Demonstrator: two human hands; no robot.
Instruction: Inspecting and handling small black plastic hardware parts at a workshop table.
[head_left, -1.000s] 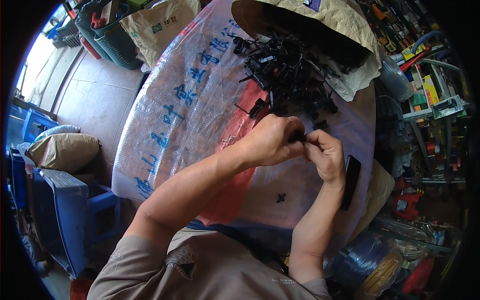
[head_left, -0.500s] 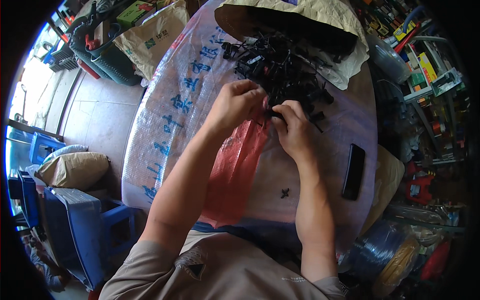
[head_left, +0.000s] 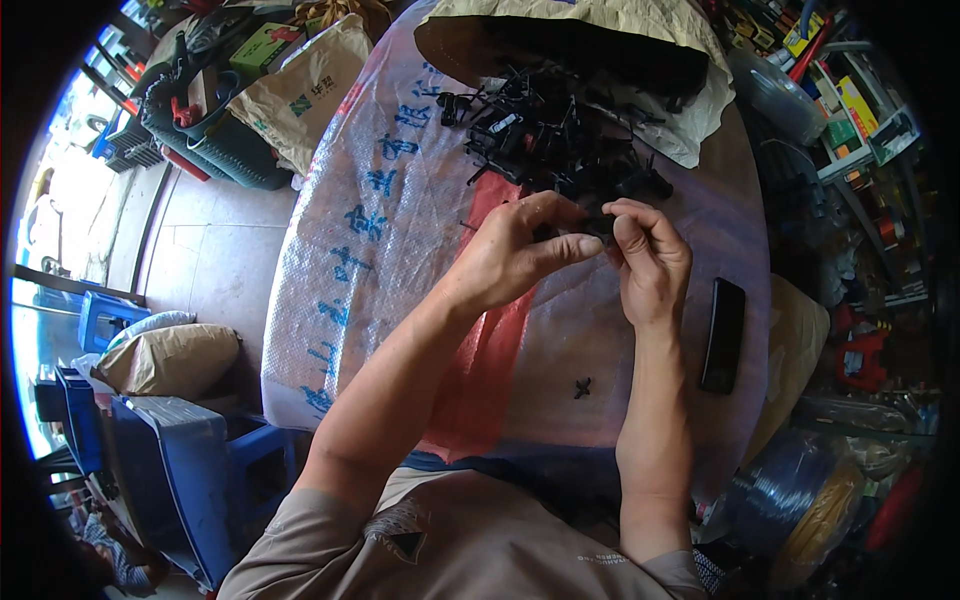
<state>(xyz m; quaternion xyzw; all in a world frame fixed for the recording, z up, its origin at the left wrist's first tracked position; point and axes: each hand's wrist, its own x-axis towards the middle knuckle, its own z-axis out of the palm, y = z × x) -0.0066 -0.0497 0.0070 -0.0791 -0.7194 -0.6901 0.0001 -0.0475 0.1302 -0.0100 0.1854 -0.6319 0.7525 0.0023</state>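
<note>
My left hand (head_left: 525, 245) and my right hand (head_left: 652, 255) meet over the middle of the table, just on the near side of a heap of black plastic parts (head_left: 530, 125). Between their fingertips is a small black part (head_left: 598, 226), mostly covered by the fingers, so its exact kind does not show. The left thumb and fingers close on it from the left, while the right thumb and forefinger pinch at its right end. Nearer to me, a small black cross-shaped piece (head_left: 582, 388) lies alone on the woven plastic sheet (head_left: 335, 290).
Right of my right forearm lies a black phone (head_left: 723, 335). An opened paper sack (head_left: 690, 40) with a dark inside lies behind the heap. Blue plastic stools (head_left: 165, 470) and a full sack (head_left: 175, 358) stand at the left; crowded shelves (head_left: 870, 150) line the right.
Both hands have moved to the right and slightly nearer, away from the red stripe's far end. The fingers have shifted round the small black part. The whole view has shifted a little.
</note>
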